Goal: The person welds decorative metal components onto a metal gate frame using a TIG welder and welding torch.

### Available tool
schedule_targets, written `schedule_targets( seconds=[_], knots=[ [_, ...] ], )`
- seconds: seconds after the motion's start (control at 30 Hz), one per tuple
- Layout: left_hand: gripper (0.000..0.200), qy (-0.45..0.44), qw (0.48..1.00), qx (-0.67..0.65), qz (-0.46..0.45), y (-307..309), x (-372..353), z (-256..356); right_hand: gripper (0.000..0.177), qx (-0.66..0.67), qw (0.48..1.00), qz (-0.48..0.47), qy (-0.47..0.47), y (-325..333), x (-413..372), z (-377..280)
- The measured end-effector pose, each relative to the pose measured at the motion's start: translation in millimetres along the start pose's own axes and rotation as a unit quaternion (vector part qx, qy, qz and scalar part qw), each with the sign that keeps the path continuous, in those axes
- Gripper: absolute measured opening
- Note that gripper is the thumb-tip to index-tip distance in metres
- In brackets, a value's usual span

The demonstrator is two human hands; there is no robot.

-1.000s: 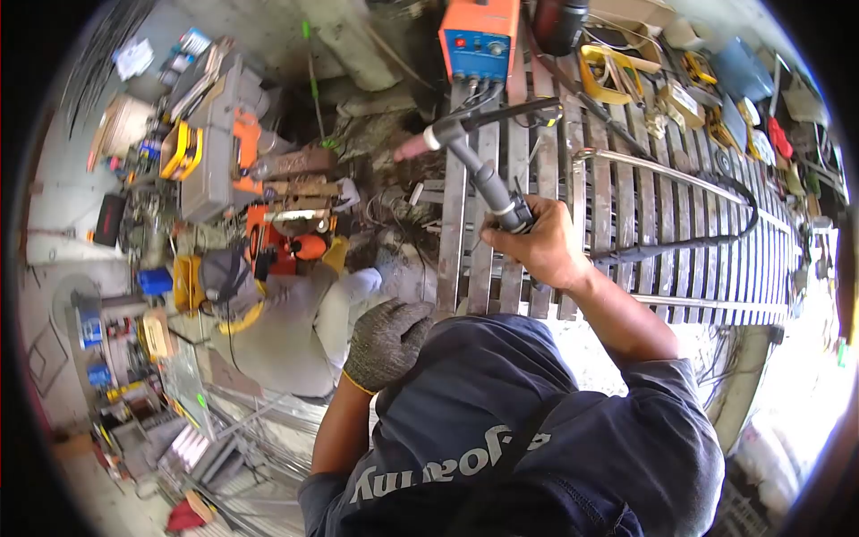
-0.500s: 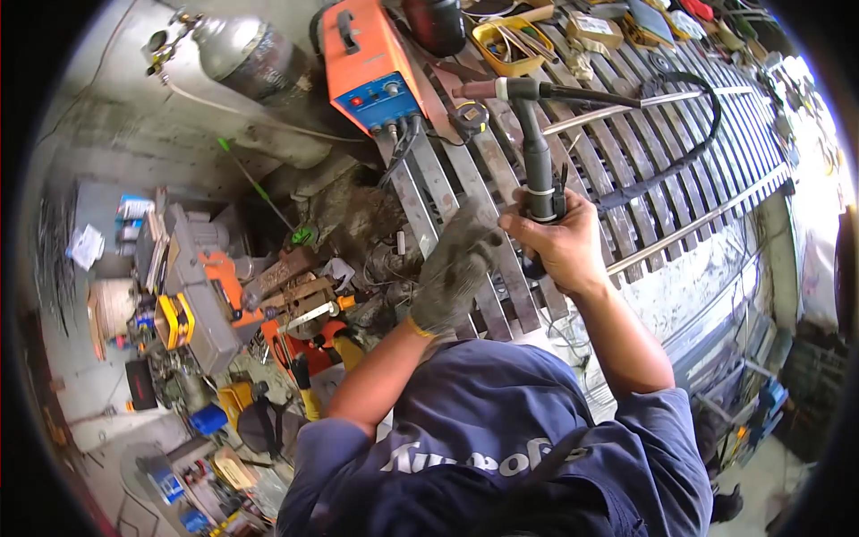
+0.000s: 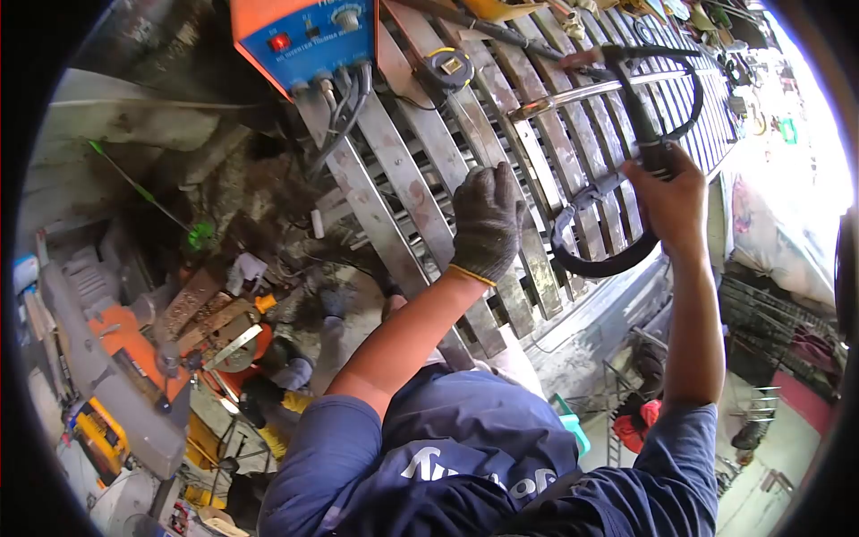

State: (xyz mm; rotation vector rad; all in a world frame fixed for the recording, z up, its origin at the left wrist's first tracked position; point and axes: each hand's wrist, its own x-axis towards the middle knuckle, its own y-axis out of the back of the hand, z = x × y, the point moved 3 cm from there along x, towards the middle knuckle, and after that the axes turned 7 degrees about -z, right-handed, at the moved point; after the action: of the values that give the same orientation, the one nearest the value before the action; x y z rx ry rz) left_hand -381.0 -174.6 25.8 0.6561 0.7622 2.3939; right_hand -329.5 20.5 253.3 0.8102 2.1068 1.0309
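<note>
My right hand [image 3: 671, 201], bare, is wrapped around the black handle of a TIG welding torch [image 3: 640, 112], held over the slatted metal bench [image 3: 367, 183]. The torch's reddish nozzle points left, and its dark sleeved cable [image 3: 617, 266] loops below and beside the hand. My left hand [image 3: 488, 215] wears a grey knit glove with a yellow cuff edge. Its fingers are curled in above the slats, apart from the torch; whatever they hold, if anything, is hidden. A metal tube [image 3: 586, 92] lies across the bench behind the torch.
An orange welding machine with a blue front panel [image 3: 313, 49] stands at the bench's far left, cables plugged in. Beside it is a tape measure [image 3: 450, 69]. An orange and grey machine [image 3: 134, 349] and clutter fill the left floor. A green-tipped stick [image 3: 134, 179] leans there.
My right hand has carried the torch to the right, away from my left hand. The left glove, earlier close to the torch handle, is now separate from it. The view has shifted too.
</note>
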Motion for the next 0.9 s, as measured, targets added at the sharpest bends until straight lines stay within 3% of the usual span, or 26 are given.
schedule_targets(
  seconds=[0.17,0.23,0.27,0.4,0.5,0.53,0.63,0.73,0.9],
  knots=[
    [0.074,0.079,0.995,0.057,-0.010,-48,13,5,0.040,-0.145,0.982,0.071,0.094,9,93,19],
    [0.072,0.099,0.995,0.027,-0.019,-47,16,4,0.028,-0.148,0.970,0.089,0.173,4,118,24],
    [0.071,0.099,0.995,0.019,-0.017,-44,16,5,0.029,-0.190,0.967,0.072,0.154,5,131,27],
    [0.079,0.110,0.993,0.031,0.033,-41,2,11,0.029,-0.155,0.968,0.042,0.191,-6,159,44],
    [0.081,0.108,0.993,0.020,-0.030,-37,-2,12,0.027,-0.166,0.965,0.092,0.182,-10,147,38],
    [0.077,0.093,0.995,0.023,-0.035,-39,-1,12,0.024,-0.114,0.971,0.075,0.194,-10,143,38],
    [0.065,0.081,0.994,0.024,-0.073,-46,-4,13,0.022,-0.130,0.977,0.077,0.152,-4,126,21],
    [0.065,0.066,0.994,-0.017,-0.090,-47,-8,9,0.020,-0.218,0.955,0.081,0.183,9,125,12],
    [0.066,0.082,0.990,-0.111,-0.013,-48,-12,11,0.023,-0.231,0.951,0.060,0.197,-8,117,-12]
  ],
)
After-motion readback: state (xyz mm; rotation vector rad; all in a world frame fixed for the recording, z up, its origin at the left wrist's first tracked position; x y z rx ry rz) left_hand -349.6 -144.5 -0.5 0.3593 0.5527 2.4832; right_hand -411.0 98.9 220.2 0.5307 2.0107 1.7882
